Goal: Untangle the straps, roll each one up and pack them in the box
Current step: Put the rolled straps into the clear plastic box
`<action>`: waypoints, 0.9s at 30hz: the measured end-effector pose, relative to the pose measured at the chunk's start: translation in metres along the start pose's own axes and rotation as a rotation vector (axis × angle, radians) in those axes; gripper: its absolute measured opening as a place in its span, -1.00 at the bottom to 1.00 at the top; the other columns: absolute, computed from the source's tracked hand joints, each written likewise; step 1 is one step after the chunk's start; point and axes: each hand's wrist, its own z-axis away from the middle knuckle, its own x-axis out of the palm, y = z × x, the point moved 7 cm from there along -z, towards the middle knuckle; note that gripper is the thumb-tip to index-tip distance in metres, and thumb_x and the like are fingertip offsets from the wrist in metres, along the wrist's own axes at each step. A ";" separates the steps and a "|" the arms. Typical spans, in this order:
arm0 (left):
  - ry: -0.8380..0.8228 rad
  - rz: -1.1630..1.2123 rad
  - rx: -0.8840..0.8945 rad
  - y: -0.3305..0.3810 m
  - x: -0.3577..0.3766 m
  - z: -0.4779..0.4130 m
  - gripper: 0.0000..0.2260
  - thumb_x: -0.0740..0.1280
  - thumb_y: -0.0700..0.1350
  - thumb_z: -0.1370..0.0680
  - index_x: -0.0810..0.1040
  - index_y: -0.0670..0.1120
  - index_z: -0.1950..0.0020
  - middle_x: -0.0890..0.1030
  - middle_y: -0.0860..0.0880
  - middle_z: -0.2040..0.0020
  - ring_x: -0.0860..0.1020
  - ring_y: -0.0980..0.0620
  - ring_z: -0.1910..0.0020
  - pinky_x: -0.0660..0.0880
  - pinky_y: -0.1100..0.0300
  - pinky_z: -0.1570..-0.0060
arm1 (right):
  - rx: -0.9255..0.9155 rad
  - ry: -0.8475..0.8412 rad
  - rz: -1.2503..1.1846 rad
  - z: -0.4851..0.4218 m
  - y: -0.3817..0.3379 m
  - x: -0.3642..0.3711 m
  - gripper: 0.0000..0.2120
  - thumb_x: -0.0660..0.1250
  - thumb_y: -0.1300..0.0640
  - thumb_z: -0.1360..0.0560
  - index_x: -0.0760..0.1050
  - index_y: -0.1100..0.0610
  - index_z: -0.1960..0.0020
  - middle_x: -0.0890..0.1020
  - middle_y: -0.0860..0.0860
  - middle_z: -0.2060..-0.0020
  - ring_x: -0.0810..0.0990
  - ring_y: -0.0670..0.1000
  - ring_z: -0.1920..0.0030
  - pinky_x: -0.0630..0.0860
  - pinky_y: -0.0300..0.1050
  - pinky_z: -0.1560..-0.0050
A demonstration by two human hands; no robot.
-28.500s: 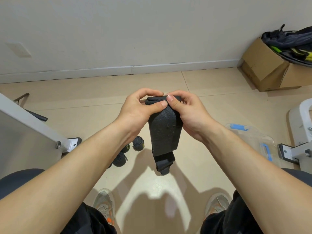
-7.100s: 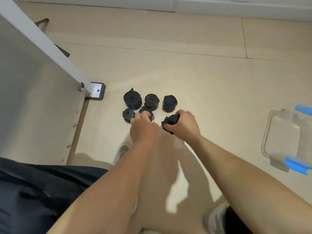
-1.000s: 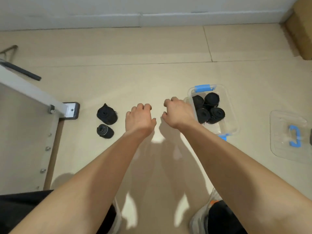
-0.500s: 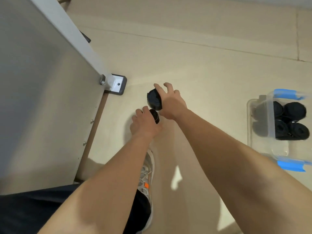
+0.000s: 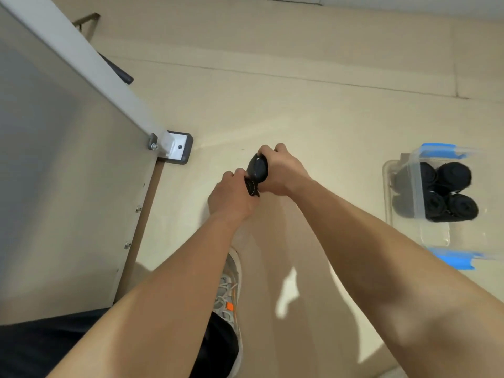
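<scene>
My right hand (image 5: 281,170) is closed around a large black rolled strap (image 5: 257,169), held just above the floor. My left hand (image 5: 230,196) grips a smaller black rolled strap (image 5: 251,186), mostly hidden under its fingers. The two hands touch each other. A clear plastic box (image 5: 414,192) with blue clips stands on the floor at the right. Several black rolled straps (image 5: 447,192) sit inside it.
A white table leg with a grey foot plate (image 5: 176,147) stands left of my hands, and the tabletop fills the left side. My grey and orange shoe (image 5: 230,285) is below my left forearm. Beige floor tiles stretch to the far wall.
Both hands have closed on the last two rolls and lifted them off the floor. One second ago the hands were empty beside the box.
</scene>
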 end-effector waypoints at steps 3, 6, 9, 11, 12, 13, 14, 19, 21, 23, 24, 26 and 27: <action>0.012 0.012 0.092 0.043 -0.005 0.023 -0.65 0.43 0.04 -0.49 0.47 0.04 -0.23 0.49 0.00 -0.09 0.54 -0.10 -0.02 0.48 0.07 0.10 | 0.058 0.050 -0.049 0.047 0.028 -0.043 -0.35 0.56 0.04 -0.31 0.37 -0.06 -0.32 0.37 0.02 -0.13 0.59 0.15 0.03 0.63 0.05 0.00; -0.008 0.033 0.202 0.100 -0.005 0.050 -0.64 0.41 0.04 -0.49 0.47 0.05 -0.26 0.49 0.01 -0.12 0.54 -0.09 -0.06 0.49 0.06 0.03 | 0.103 0.145 -0.092 0.097 0.064 -0.094 -0.30 0.59 0.02 -0.30 0.38 -0.04 -0.37 0.39 0.03 -0.14 0.59 0.14 -0.03 0.60 0.03 -0.10; -0.016 0.046 0.361 0.170 -0.001 0.078 -0.59 0.42 0.02 -0.49 0.46 0.04 -0.31 0.50 0.00 -0.17 0.54 -0.10 -0.09 0.50 0.06 0.01 | 0.166 0.254 -0.104 0.148 0.108 -0.146 -0.27 0.60 0.01 -0.30 0.40 -0.02 -0.40 0.40 0.04 -0.14 0.55 0.13 -0.07 0.53 -0.03 -0.15; -0.019 0.061 0.459 0.217 0.006 0.097 -0.57 0.43 0.01 -0.48 0.45 0.04 -0.33 0.51 0.00 -0.19 0.55 -0.10 -0.11 0.50 0.06 0.00 | 0.225 0.326 -0.116 0.183 0.144 -0.176 -0.28 0.60 0.00 -0.30 0.40 -0.03 -0.39 0.39 0.03 -0.13 0.51 0.09 -0.06 0.45 -0.12 -0.08; -0.034 0.070 0.499 0.240 0.013 0.104 -0.56 0.44 0.00 -0.48 0.44 0.04 -0.33 0.51 0.00 -0.20 0.54 -0.09 -0.12 0.50 0.06 -0.01 | 0.264 0.355 -0.123 0.200 0.163 -0.189 -0.28 0.60 0.00 -0.30 0.40 -0.04 -0.40 0.38 0.02 -0.12 0.48 0.07 -0.04 0.41 -0.14 -0.06; -0.058 0.081 0.534 0.261 0.020 0.112 -0.55 0.45 0.00 -0.47 0.44 0.05 -0.33 0.51 0.00 -0.20 0.53 -0.08 -0.12 0.49 0.06 -0.02 | 0.308 0.378 -0.130 0.215 0.184 -0.200 -0.28 0.60 0.00 -0.30 0.40 -0.04 -0.40 0.37 0.02 -0.12 0.45 0.06 -0.04 0.39 -0.15 -0.05; -0.093 0.092 0.566 0.281 0.030 0.118 -0.54 0.46 -0.01 -0.46 0.43 0.05 -0.33 0.51 0.01 -0.20 0.53 -0.08 -0.12 0.47 0.07 -0.02 | 0.349 0.393 -0.136 0.229 0.204 -0.208 -0.28 0.60 0.01 -0.30 0.40 -0.04 -0.40 0.38 0.03 -0.11 0.43 0.05 -0.03 0.38 -0.16 -0.05; -0.275 -0.039 0.689 0.348 0.091 0.135 -0.54 0.50 -0.04 -0.43 0.45 0.08 -0.29 0.56 0.02 -0.16 0.53 -0.05 -0.06 0.51 0.06 0.00 | 0.513 0.340 -0.102 0.264 0.291 -0.214 -0.31 0.59 0.06 -0.29 0.45 -0.02 -0.38 0.43 0.10 -0.13 0.47 0.08 -0.06 0.41 -0.17 -0.07; -0.309 -0.119 0.719 0.359 0.114 0.132 -0.55 0.49 -0.03 -0.43 0.46 0.07 -0.28 0.59 0.01 -0.13 0.56 -0.07 -0.07 0.56 0.00 -0.01 | 0.539 0.272 -0.088 0.262 0.314 -0.204 -0.32 0.60 0.07 -0.28 0.48 -0.01 -0.36 0.48 0.12 -0.14 0.47 0.08 -0.04 0.44 -0.15 -0.06; -0.292 -0.217 0.767 0.367 0.132 0.125 -0.56 0.47 -0.01 -0.44 0.46 0.05 -0.29 0.61 -0.01 -0.11 0.56 -0.09 -0.10 0.53 0.01 0.01 | 0.552 0.205 -0.090 0.254 0.330 -0.192 -0.36 0.60 0.07 -0.28 0.51 0.03 -0.33 0.54 0.10 -0.10 0.50 0.09 -0.02 0.47 -0.13 0.01; -0.279 -0.280 0.792 0.371 0.140 0.120 -0.56 0.46 0.00 -0.44 0.45 0.04 -0.29 0.61 -0.01 -0.10 0.56 -0.11 -0.10 0.47 0.04 0.02 | 0.558 0.174 -0.093 0.249 0.336 -0.186 -0.38 0.60 0.05 -0.28 0.52 0.04 -0.31 0.57 0.09 -0.09 0.52 0.10 -0.02 0.49 -0.12 0.03; -0.287 -0.434 0.820 0.374 0.155 0.112 -0.58 0.43 0.03 -0.45 0.44 0.02 -0.26 0.60 -0.01 -0.05 0.55 -0.12 -0.09 0.31 0.02 -0.01 | 0.570 0.117 -0.064 0.239 0.344 -0.175 -0.42 0.58 0.00 -0.28 0.54 0.03 -0.27 0.61 0.04 -0.05 0.55 0.09 -0.02 0.53 -0.08 0.04; -0.314 -0.506 0.824 0.375 0.162 0.109 -0.62 0.41 0.03 -0.45 0.44 0.01 -0.22 0.60 0.00 -0.01 0.55 -0.11 -0.07 0.25 0.00 -0.03 | 0.581 0.092 -0.032 0.235 0.347 -0.171 -0.45 0.57 -0.04 -0.28 0.54 0.00 -0.24 0.62 0.00 -0.02 0.57 0.09 -0.02 0.55 -0.07 0.05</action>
